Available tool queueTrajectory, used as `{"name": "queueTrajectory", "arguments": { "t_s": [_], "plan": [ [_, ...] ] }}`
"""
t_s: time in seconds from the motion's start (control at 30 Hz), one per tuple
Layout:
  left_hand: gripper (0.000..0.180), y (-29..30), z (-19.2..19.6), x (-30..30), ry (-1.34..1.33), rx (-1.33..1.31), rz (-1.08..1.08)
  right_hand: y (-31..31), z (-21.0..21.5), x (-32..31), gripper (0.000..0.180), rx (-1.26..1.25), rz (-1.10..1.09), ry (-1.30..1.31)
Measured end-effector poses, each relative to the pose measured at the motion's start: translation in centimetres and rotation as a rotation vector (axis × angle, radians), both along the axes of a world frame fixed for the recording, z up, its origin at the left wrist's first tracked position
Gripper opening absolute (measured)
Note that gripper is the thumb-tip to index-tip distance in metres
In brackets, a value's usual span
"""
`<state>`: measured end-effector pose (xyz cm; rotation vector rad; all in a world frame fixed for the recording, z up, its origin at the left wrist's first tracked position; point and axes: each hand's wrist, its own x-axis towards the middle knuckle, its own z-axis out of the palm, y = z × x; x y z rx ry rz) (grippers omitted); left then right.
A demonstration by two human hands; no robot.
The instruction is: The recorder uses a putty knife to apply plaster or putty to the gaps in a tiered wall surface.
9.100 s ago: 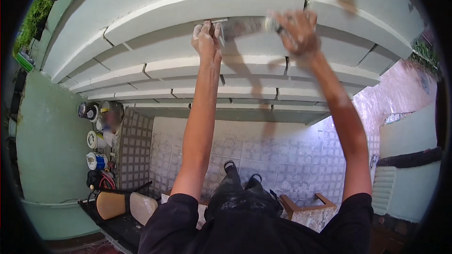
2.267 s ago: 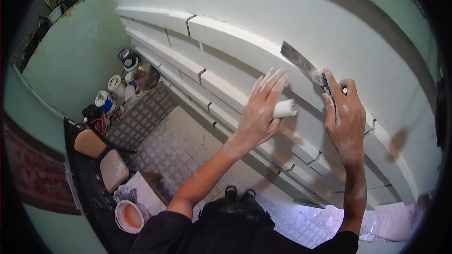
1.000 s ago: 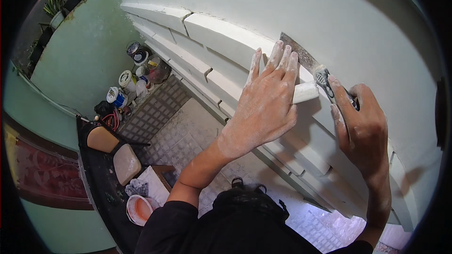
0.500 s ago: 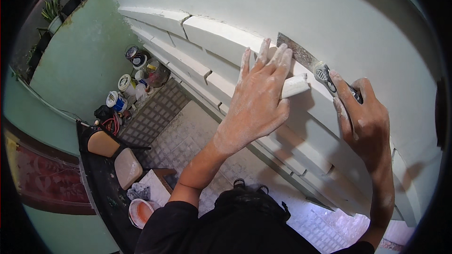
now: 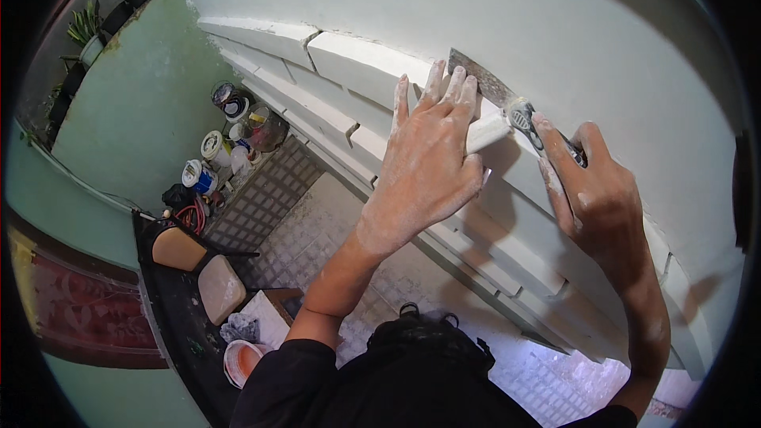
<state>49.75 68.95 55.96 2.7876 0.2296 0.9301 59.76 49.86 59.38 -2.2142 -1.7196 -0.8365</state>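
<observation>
White plaster dusts the left hand [image 5: 424, 170], pressed flat with fingers spread over a small white block [image 5: 487, 133] to steady it against the stepped moulding [image 5: 349, 71]. The right hand [image 5: 594, 198] grips a putty knife [image 5: 495, 95], fingers clenched round its handle, blade laid along the ledge just above. Paint cans [image 5: 218, 150] stand far below.

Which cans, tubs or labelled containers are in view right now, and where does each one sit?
Paint cans and tubs: a cluster of round containers on the floor by the green wall, white and dark lids, one with a blue band; labels too small to tell.
Orange-rimmed bowl: round, on the floor lower left, beside a white box.
No signs or screens in view.
</observation>
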Motion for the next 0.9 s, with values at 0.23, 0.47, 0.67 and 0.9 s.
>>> {"name": "queueTrajectory", "arguments": {
  "t_s": [0.23,0.47,0.67,0.9],
  "plan": [
    [0.07,-0.2,-0.1,-0.5,-0.026,-0.024,-0.018,-0.2,-0.4,-0.6,0.051,-0.011,-0.006,0.045],
    [0.066,0.6,-0.1,-0.2,-0.001,-0.036,0.037,1.0,-0.8,-0.2,0.049,0.027,0.058,0.046],
    [0.065,3.0,0.2,-0.3,0.019,-0.037,0.027,3.4,-0.3,-0.4,0.046,-0.021,0.049,0.071],
    [0.059,5.6,0.5,0.0,0.058,-0.058,0.086,6.4,-0.6,-0.3,0.041,-0.037,-0.007,0.021]
  ]
}}
